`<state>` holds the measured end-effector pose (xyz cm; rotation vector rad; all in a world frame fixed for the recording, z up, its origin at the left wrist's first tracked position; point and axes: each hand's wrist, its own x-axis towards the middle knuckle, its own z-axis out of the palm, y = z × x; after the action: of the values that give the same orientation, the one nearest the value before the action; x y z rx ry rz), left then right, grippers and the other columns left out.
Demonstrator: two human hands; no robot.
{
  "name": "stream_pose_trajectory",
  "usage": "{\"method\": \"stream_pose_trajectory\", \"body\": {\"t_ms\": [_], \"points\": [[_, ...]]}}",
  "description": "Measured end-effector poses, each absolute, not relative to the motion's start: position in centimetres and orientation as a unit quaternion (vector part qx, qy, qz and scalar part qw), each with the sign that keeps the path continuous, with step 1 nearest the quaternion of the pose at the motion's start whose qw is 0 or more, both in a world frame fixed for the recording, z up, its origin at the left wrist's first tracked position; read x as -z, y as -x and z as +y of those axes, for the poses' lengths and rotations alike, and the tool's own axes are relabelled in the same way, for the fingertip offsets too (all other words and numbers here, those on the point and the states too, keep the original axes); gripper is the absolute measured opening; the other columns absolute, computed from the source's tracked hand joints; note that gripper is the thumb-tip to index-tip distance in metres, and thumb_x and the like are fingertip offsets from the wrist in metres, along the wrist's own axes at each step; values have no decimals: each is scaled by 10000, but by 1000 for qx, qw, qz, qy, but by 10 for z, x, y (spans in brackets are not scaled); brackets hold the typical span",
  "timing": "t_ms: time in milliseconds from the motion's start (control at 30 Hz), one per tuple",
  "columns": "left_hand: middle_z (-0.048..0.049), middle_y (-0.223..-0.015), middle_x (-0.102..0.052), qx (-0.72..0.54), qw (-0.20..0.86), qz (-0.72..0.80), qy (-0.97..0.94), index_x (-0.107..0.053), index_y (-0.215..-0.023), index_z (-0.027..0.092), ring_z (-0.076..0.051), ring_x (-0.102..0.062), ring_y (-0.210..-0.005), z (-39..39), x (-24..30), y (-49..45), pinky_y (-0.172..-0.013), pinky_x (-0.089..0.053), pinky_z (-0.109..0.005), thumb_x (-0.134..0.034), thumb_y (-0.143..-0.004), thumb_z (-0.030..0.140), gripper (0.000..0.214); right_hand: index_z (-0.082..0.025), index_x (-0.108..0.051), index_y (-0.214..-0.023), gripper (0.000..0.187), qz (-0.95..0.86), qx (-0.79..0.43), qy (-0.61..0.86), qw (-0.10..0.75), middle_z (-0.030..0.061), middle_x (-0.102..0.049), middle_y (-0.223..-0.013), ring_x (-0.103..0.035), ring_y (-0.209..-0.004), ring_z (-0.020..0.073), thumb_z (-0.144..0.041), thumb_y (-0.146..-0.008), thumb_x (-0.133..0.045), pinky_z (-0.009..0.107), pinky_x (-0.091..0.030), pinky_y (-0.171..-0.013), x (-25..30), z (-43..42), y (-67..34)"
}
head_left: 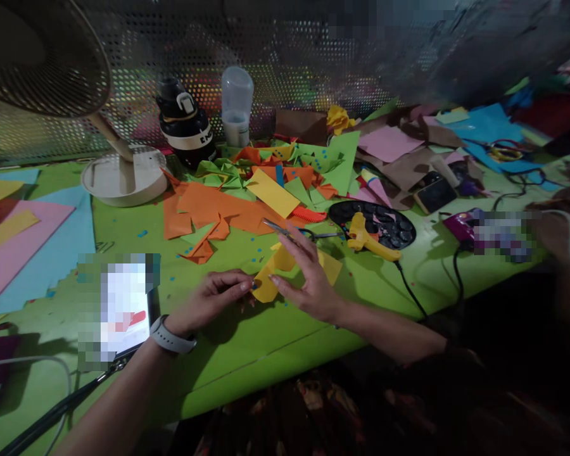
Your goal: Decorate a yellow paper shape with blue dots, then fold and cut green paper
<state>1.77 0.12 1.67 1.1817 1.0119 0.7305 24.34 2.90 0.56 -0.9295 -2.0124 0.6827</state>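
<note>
A yellow paper piece [268, 283] lies on the green table cover [247, 342] between my hands. My left hand [211, 304], with a white watch at the wrist, pinches the paper's left edge with curled fingers. My right hand [304, 278] holds the paper from the right, its thumb and forefinger on it and the other fingers raised. Scissors [285, 231] lie just behind my right hand.
A yellow glue gun [368, 239] rests on a dark round tray [394, 227], its cord running off the front edge. Orange, green and yellow paper scraps [247, 190] are heaped at the middle. A fan base [123, 177], a black bottle [186, 126] and a clear bottle [236, 104] stand behind. Pink and blue sheets [28, 247] lie left.
</note>
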Motion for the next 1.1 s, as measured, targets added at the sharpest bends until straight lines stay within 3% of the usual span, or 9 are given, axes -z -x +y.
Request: {"method": "stream_pose_trajectory", "body": {"t_ms": [200, 433, 900, 1100], "points": [[-48, -780, -723, -333, 671, 452, -484, -763, -885, 167, -132, -651, -670, -2, -17, -25, -652, -538, -240, -692, -836, 385, 234, -275, -217, -1525, 823, -836, -185, 339, 390, 117, -217, -1586, -249, -1454, 309, -358, -839, -664, 530, -304, -1151, -6, 26, -240], [-39, -781, -725, -336, 680, 449, -472, -764, -869, 167, -120, -649, -685, -5, -17, -29, -684, -527, -221, -687, -847, 359, 208, -239, -223, -1521, 812, -845, -165, 338, 380, 149, -359, -1521, -338, -1418, 289, -374, -843, -648, 519, -283, -1160, -5, 27, -239], [-48, -815, -713, -328, 670, 446, -495, -739, -892, 175, -157, -644, -751, -4, -11, -21, -748, -518, -286, -683, -840, 365, 204, -234, -361, -1473, 716, -826, -264, 351, 354, 112, -480, -1461, -416, -1366, 256, -323, -827, -656, 506, -242, -1168, -7, 27, -240], [-46, -745, -678, -299, 648, 476, -514, -720, -807, 159, -145, -597, -683, -4, -20, -27, -651, -479, -267, -719, -796, 400, 241, -253, -434, -1427, 617, -792, -318, 368, 369, 92, -520, -1424, -455, -1324, 253, -286, -847, -640, 517, -285, -1146, -9, 30, -243]]}}
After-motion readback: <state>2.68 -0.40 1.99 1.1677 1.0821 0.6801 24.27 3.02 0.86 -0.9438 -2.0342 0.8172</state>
